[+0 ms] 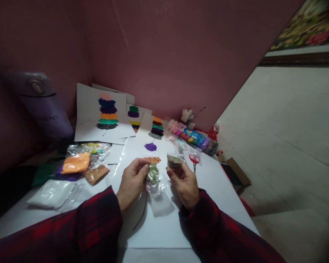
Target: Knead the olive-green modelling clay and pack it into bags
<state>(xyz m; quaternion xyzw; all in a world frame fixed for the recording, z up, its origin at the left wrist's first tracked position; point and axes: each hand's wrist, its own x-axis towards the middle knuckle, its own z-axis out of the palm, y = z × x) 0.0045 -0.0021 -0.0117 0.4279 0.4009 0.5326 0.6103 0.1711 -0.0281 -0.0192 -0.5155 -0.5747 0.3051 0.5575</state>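
Observation:
My left hand [133, 179] pinches a piece of light green modelling clay [153, 173], which lies against or inside a clear plastic bag [157, 189]. Between the thumb and fingers of my right hand [186, 184] is a lump of greyish-green clay [174, 160]. Both hands are above a white sheet of paper [164, 232]. On that sheet is a rough purple clay patch [150, 147], with a ridged orange clay patch [153, 159] below it, partly behind my left fingers. A thin dark stem line [140, 219] curves down the sheet.
Bagged orange clay [76, 163], brown clay [97, 174] and white clay [52, 194] lie at left. Layered-colour pictures [83, 109] lean against the wall. Behind my right hand are red scissors [194, 159], a fork [180, 149] and a multicolour clay pack [192, 135]. A purple bottle [48, 113] stands far left.

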